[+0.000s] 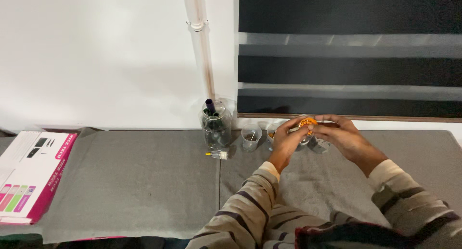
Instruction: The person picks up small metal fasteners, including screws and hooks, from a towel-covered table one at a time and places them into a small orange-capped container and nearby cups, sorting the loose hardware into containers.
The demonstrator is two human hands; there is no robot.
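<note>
My left hand (285,143) and my right hand (342,136) meet above the grey cloth (144,181), both pinching a small orange beaded piece (308,121) between the fingertips. The piece is partly hidden by my fingers. Under and behind the hands stand small clear plastic cups (250,136), one of them holding orange bits (271,133). Both sleeves are striped beige and dark.
A clear glass jar (216,128) with dark pens stands at the wall, a small clear vial with a yellow cap (217,154) lying before it. A white and pink box (33,174) rests at the left edge. A pipe (202,42) runs up the wall.
</note>
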